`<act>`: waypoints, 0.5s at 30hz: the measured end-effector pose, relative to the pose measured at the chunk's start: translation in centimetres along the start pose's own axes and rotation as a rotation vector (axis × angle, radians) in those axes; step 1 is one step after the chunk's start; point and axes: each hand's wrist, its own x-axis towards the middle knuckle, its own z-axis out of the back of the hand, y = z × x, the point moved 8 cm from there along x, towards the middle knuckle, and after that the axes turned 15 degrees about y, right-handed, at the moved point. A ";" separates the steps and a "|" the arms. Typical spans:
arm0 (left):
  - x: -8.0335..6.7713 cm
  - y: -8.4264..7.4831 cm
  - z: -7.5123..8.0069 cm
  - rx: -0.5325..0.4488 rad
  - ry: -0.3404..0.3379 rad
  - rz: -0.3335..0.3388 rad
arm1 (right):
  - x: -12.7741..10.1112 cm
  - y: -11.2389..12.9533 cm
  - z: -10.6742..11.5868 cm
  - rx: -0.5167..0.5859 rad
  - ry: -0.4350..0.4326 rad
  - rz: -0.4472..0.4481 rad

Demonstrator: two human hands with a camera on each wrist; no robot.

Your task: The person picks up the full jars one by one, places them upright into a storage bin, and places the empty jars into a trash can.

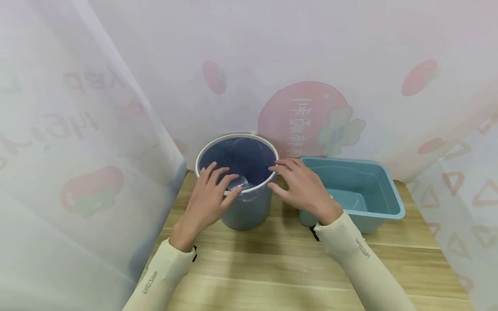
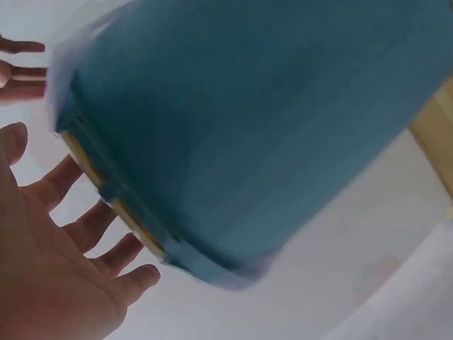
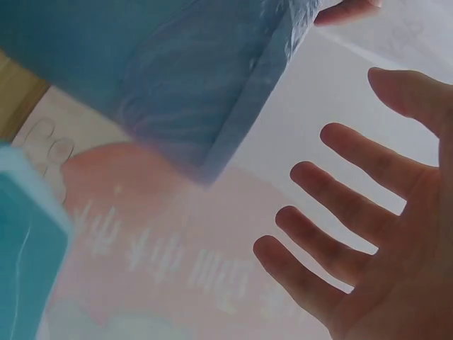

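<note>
A blue-grey trash bin (image 1: 249, 214) stands upright on the wooden table, with a white rim ring (image 1: 239, 135) around its mouth. Inside it is a thin, bluish see-through liner bag (image 1: 249, 155), whose edge (image 3: 219, 92) hangs over the outside in the right wrist view. My left hand (image 1: 210, 196) is over the near left of the rim, fingers spread and slightly bent; in the left wrist view they lie close to the rim, and contact is unclear. At the right side of the rim hovers my right hand (image 1: 301, 183), fingers spread and holding nothing, apart from the bin in the right wrist view.
Right of the bin sits a rectangular teal tub (image 1: 389, 211), partly behind my right hand and wrist. White printed curtains (image 1: 163, 65) close in the back and both sides of the wooden table (image 1: 280, 272).
</note>
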 end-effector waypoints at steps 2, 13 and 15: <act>0.4 -1.0 0.2 0.007 -0.016 -0.029 | -1.0 -0.8 0.1 -0.007 -0.017 -0.016; 3.1 -6.8 -0.5 0.039 -0.001 -0.156 | -5.8 -5.3 -1.0 -0.001 -0.055 -0.101; 3.5 -7.9 -0.8 0.036 0.013 -0.175 | -6.5 -5.9 -1.2 0.000 -0.060 -0.101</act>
